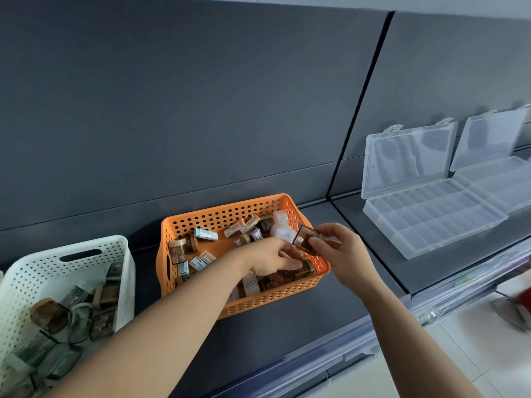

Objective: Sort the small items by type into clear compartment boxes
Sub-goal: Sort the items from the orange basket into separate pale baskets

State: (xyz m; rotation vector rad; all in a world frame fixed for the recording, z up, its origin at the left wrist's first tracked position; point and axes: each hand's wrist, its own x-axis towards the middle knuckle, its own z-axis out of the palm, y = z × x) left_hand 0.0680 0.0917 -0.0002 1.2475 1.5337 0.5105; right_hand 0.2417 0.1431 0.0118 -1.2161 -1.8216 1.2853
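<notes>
You face a dark grey back panel, split by a black slanting seam. The dark shelf carries a clear rail along its front edge. Beyond that edge, at lower right, lie pale floor tiles.

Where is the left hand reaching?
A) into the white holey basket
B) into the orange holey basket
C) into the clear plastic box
B: the left hand dips into the orange perforated plastic basket among the small items, while the right hand holds a small brown see-through jar over its right end.
</notes>
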